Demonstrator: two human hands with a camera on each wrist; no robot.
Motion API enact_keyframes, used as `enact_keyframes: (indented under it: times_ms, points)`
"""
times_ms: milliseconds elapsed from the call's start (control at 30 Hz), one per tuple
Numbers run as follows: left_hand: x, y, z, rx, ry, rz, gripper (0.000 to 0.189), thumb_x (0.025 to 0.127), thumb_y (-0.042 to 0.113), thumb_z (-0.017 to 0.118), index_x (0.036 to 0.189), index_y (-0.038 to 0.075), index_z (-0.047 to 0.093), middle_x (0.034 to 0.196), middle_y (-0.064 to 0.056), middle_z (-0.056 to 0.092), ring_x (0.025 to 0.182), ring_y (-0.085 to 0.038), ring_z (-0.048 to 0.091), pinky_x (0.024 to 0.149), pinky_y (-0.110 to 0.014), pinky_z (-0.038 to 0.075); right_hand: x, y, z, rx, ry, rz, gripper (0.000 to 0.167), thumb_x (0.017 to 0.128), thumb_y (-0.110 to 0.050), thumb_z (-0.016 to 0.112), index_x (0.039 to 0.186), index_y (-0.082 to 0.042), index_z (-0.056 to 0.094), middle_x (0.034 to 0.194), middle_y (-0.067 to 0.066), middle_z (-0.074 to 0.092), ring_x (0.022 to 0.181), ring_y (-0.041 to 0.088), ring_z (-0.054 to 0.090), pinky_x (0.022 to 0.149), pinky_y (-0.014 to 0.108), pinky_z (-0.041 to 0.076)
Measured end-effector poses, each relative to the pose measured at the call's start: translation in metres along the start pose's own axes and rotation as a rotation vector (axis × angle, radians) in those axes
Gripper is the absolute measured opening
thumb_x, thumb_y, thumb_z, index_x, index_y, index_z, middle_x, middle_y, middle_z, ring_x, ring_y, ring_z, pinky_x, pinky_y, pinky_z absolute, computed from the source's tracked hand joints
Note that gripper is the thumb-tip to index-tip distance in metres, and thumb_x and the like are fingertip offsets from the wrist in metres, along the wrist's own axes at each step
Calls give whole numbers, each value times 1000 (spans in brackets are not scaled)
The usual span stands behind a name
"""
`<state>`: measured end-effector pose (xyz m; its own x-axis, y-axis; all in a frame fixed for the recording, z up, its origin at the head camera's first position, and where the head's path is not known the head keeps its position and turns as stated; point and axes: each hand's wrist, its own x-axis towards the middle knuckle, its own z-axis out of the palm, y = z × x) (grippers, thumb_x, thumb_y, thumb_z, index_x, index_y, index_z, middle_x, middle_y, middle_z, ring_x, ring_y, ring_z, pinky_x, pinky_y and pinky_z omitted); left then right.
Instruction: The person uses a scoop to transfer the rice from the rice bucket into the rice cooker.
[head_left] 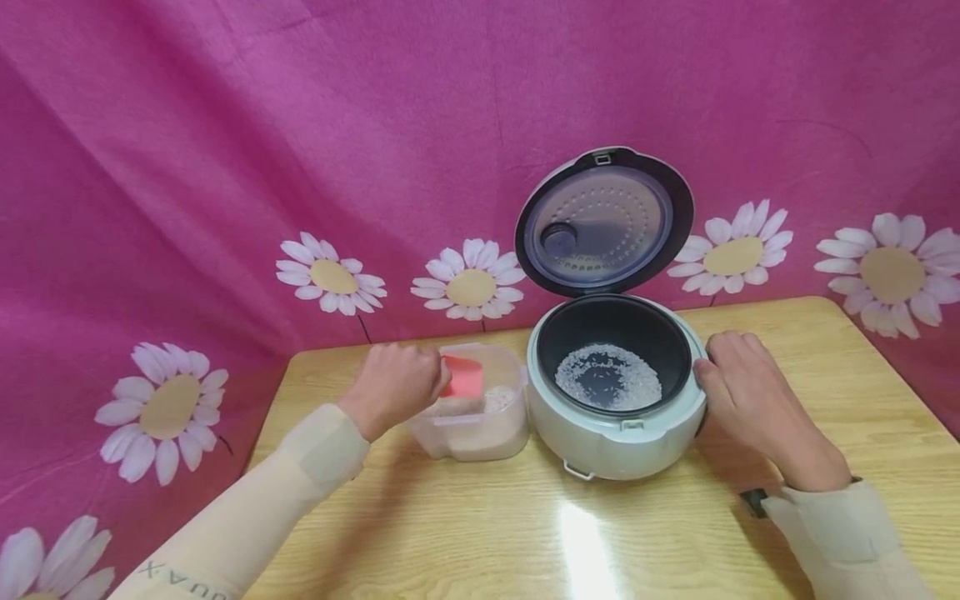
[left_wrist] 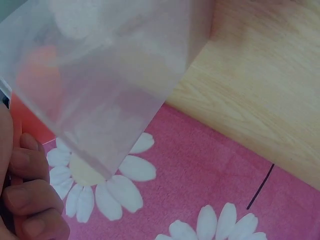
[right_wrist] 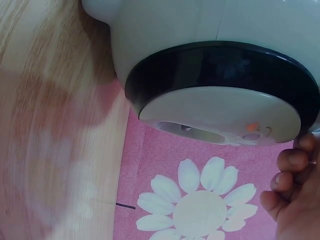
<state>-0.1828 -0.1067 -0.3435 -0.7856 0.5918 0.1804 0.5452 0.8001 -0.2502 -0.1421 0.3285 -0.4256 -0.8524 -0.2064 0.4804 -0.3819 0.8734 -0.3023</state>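
In the head view, my left hand (head_left: 397,383) grips the handle of a red scoop (head_left: 463,377), which dips into a clear plastic container (head_left: 480,440) of rice. Curled fingers (left_wrist: 35,200) around that handle show in the left wrist view, with the scoop visible through the container wall. A pale green rice cooker (head_left: 618,446) stands beside the container, its lid (head_left: 603,217) raised. White rice (head_left: 637,379) lies in a ring on the floor of its dark inner pot (head_left: 660,333). My right hand (head_left: 753,400) holds the cooker's right rim, thumb near the top edge and fingers curled against the side.
Everything stands on a light wooden table (head_left: 472,533). A pink cloth (head_left: 405,125) with white daisies hangs behind and at the left. The raised lid stands close to that cloth. A small carrying latch (head_left: 577,472) juts from the cooker's lower front.
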Motion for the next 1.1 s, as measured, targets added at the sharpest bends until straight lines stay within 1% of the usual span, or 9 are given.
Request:
enact_keyframes:
  times_ms: [167,267,367,467,533,700,833,933,1100]
  points:
    - [0,3,5,-1,-73,-6,37,97,23,59,62,15,53,55,7,32,49,-10,29,42,-25,25,0,0,1,1,-5,10,11,99,-13,48,95,-4,50,85,9,46,86,24,38,78,36,28]
    - [2,5,7,18,-135,0,29,98,24,62,72,12,64,57,5,40,49,-11,33,43,-24,29,-2,0,1,7,-5,15,10,99,-14,48,95,-5,50,85,9,46,86,23,37,77,35,28]
    - [4,8,8,40,-188,11,24,98,25,64,80,11,69,60,3,47,50,-11,36,44,-24,31,-3,0,1,10,-4,16,10,99,-14,48,95,-5,50,86,9,46,86,23,37,77,35,28]
    - [7,10,8,56,-225,18,23,99,25,65,81,11,70,62,3,51,51,-12,37,45,-23,31,-2,0,1,9,-8,19,11,100,-14,48,96,-5,50,86,9,46,87,23,38,77,35,28]
    - [9,11,8,55,-238,21,24,99,24,65,79,11,69,62,3,49,51,-12,37,45,-24,30,-1,-1,0,8,-19,29,11,100,-15,48,97,-5,50,87,9,46,87,23,38,77,35,28]
    - [15,14,7,9,-312,-14,27,98,19,65,71,13,64,61,2,44,53,-13,38,47,-25,30,0,-1,-1,3,-47,54,12,100,-16,49,100,-5,51,88,9,46,89,23,38,77,37,30]
    - [20,18,6,14,-394,-46,29,98,21,67,70,13,63,62,2,48,55,-14,43,49,-26,35,-1,-2,-2,9,-60,69,12,100,-17,50,101,-5,51,90,9,48,91,23,39,77,39,32]
    - [23,20,6,29,-416,-60,32,98,21,68,68,14,60,63,1,49,57,-15,44,50,-28,37,-1,-3,-3,11,-75,85,14,100,-18,51,103,-5,52,91,9,48,92,23,39,77,40,33]
    - [25,23,6,58,-409,-66,32,98,17,66,67,12,61,62,0,48,56,-15,43,49,-28,40,-1,-3,-3,13,-84,92,14,100,-19,52,104,-5,52,92,10,50,93,23,40,78,41,35]
